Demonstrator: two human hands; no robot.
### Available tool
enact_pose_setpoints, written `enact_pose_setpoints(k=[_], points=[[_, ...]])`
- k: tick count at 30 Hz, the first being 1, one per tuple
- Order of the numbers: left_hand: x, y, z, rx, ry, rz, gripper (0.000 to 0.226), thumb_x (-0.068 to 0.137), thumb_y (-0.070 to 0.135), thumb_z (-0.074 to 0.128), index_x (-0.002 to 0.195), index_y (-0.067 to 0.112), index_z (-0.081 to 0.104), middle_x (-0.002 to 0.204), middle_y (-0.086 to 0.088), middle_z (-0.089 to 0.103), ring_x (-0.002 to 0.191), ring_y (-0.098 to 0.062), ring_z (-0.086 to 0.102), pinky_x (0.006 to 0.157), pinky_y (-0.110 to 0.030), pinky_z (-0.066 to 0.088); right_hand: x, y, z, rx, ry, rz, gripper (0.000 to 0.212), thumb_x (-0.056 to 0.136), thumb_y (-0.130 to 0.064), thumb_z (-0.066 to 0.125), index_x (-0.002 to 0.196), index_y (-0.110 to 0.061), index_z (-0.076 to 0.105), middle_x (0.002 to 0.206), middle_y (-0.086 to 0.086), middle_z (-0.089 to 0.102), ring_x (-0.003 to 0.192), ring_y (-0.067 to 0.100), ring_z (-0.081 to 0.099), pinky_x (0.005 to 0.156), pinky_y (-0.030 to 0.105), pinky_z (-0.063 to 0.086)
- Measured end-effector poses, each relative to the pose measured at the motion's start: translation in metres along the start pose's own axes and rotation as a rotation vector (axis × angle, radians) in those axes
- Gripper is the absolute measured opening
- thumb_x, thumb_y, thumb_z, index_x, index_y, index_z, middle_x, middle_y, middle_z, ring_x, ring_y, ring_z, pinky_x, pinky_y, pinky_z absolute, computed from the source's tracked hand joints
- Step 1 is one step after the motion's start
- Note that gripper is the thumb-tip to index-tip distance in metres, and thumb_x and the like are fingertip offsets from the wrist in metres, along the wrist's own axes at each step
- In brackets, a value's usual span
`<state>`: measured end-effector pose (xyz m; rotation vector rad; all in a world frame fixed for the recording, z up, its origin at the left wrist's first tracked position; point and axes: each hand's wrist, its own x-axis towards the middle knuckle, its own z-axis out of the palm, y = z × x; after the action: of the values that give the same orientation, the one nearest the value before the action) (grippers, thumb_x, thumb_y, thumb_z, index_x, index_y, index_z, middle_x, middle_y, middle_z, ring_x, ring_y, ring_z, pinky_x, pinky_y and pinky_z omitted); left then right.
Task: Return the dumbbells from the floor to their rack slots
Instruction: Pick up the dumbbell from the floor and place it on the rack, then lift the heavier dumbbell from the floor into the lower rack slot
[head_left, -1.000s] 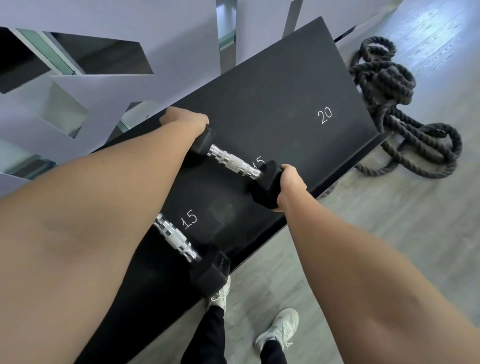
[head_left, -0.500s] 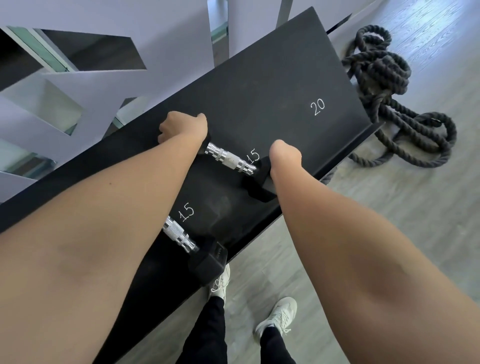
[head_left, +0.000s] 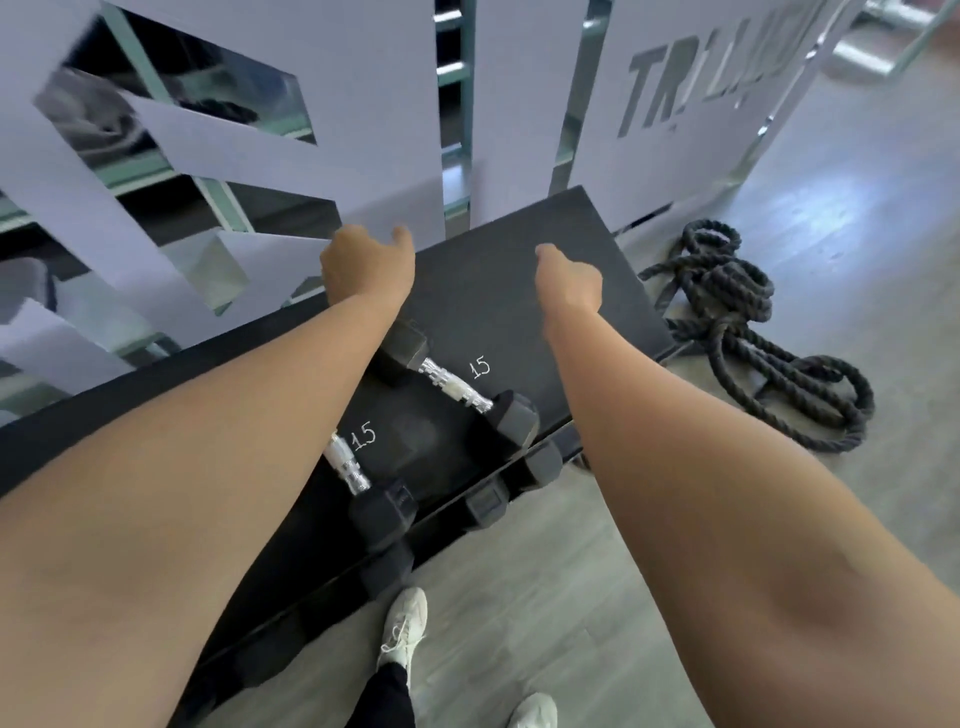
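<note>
Black rack (head_left: 498, 291) holds two dumbbells (head_left: 457, 389) at its "15" marks; both hands' fingers empty, loosely curled.

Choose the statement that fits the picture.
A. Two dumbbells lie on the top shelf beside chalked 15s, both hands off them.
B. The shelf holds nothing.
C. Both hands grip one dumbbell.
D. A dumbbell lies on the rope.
A: two dumbbells rest on the rack shelf by the 15 marks, while the left hand and right hand hover above, holding nothing.

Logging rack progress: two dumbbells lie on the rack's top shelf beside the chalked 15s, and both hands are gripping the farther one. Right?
Not quite. In the head view the left hand and right hand are off the farther dumbbell, holding nothing. Both dumbbells, including the nearer one, do lie on the rack beside the 15s.
</note>
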<state>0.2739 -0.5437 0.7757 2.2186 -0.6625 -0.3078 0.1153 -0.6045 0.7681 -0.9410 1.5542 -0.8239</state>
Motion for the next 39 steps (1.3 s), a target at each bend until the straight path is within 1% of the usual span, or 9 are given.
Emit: enact_pose_setpoints(k=[4, 9, 11, 13, 16, 20, 26, 33, 39], points=[[-0.044, 0.008, -0.061, -0.144, 0.075, 0.004, 0.056, 0.093, 0.049, 0.052, 0.127, 0.006, 0.061, 0.125, -0.004, 0.063, 0.115, -0.023, 0.057, 0.090, -0.037, 0.047, -0.059, -0.034, -0.019, 0.016, -0.073, -0.117, 0.041, 0.093, -0.032, 0.056, 0.059, -0.014, 0.043, 0.062, 0.000, 0.045, 0.061, 0.019, 0.043, 0.062, 0.031, 0.037], [-0.086, 0.023, -0.167, -0.289, 0.192, 0.004, 0.064, 0.090, 0.057, 0.051, 0.128, 0.007, 0.060, 0.133, -0.008, 0.060, 0.123, -0.029, 0.054, 0.094, -0.037, 0.044, -0.154, -0.085, -0.032, 0.005, -0.192, -0.320, 0.047, 0.097, -0.037, 0.051, 0.098, 0.007, 0.065, 0.069, 0.002, 0.046, 0.069, 0.020, 0.044, 0.061, 0.030, 0.035], [-0.105, 0.025, -0.212, -0.335, 0.248, 0.037, 0.071, 0.087, 0.061, 0.050, 0.124, 0.001, 0.061, 0.128, -0.015, 0.063, 0.116, -0.033, 0.058, 0.091, -0.041, 0.047, -0.197, -0.103, -0.035, 0.024, -0.216, -0.415, 0.036, 0.097, -0.040, 0.051, 0.090, -0.006, 0.063, 0.070, 0.000, 0.047, 0.070, 0.020, 0.046, 0.057, 0.030, 0.034], [-0.129, 0.021, -0.257, -0.369, 0.298, 0.106, 0.067, 0.089, 0.059, 0.051, 0.121, 0.002, 0.062, 0.125, -0.012, 0.065, 0.114, -0.030, 0.059, 0.088, -0.037, 0.046, -0.239, -0.111, -0.033, 0.038, -0.251, -0.533, 0.029, 0.095, -0.043, 0.053, 0.089, -0.015, 0.061, 0.080, 0.000, 0.057, 0.077, 0.018, 0.054, 0.068, 0.030, 0.039], [-0.177, -0.003, -0.321, -0.346, 0.369, 0.248, 0.051, 0.093, 0.052, 0.054, 0.124, 0.011, 0.061, 0.121, -0.003, 0.065, 0.111, -0.021, 0.059, 0.085, -0.026, 0.041, -0.307, -0.102, -0.027, -0.019, -0.281, -0.763, 0.043, 0.093, -0.046, 0.057, 0.127, -0.020, 0.060, 0.126, 0.000, 0.063, 0.113, 0.018, 0.059, 0.090, 0.033, 0.046], [-0.234, -0.082, -0.387, -0.275, 0.388, 0.425, 0.044, 0.091, 0.050, 0.061, 0.122, 0.020, 0.062, 0.115, 0.003, 0.064, 0.102, -0.013, 0.061, 0.085, -0.024, 0.047, -0.390, -0.048, -0.025, -0.141, -0.257, -1.089, 0.040, 0.092, -0.045, 0.059, 0.128, -0.027, 0.058, 0.135, -0.004, 0.056, 0.127, 0.018, 0.048, 0.104, 0.036, 0.042], [-0.324, -0.195, -0.455, -0.071, 0.224, 0.434, 0.043, 0.088, 0.054, 0.062, 0.121, 0.026, 0.063, 0.117, 0.008, 0.063, 0.104, -0.008, 0.059, 0.091, -0.023, 0.049, -0.487, 0.047, -0.034, -0.334, -0.301, -1.335, 0.039, 0.093, -0.038, 0.062, 0.125, -0.016, 0.061, 0.131, 0.005, 0.058, 0.122, 0.025, 0.049, 0.092, 0.019, 0.029], [-0.428, -0.287, -0.499, 0.094, 0.024, 0.431, 0.046, 0.085, 0.055, 0.063, 0.123, 0.030, 0.062, 0.111, 0.012, 0.062, 0.102, -0.007, 0.059, 0.095, -0.034, 0.050, -0.569, 0.141, -0.075, -0.575, -0.431, -1.370, 0.045, 0.089, -0.044, 0.057, 0.122, -0.014, 0.066, 0.126, 0.007, 0.061, 0.121, 0.029, 0.049, 0.106, 0.043, 0.040], [-0.492, -0.336, -0.523, 0.226, -0.158, 0.420, 0.032, 0.088, 0.048, 0.065, 0.117, 0.036, 0.063, 0.103, 0.016, 0.066, 0.098, 0.000, 0.060, 0.088, -0.031, 0.053, -0.615, 0.216, -0.108, -0.587, -0.498, -1.332, 0.033, 0.092, -0.032, 0.065, 0.121, -0.015, 0.067, 0.125, 0.006, 0.061, 0.119, 0.027, 0.050, 0.101, 0.032, 0.039]])
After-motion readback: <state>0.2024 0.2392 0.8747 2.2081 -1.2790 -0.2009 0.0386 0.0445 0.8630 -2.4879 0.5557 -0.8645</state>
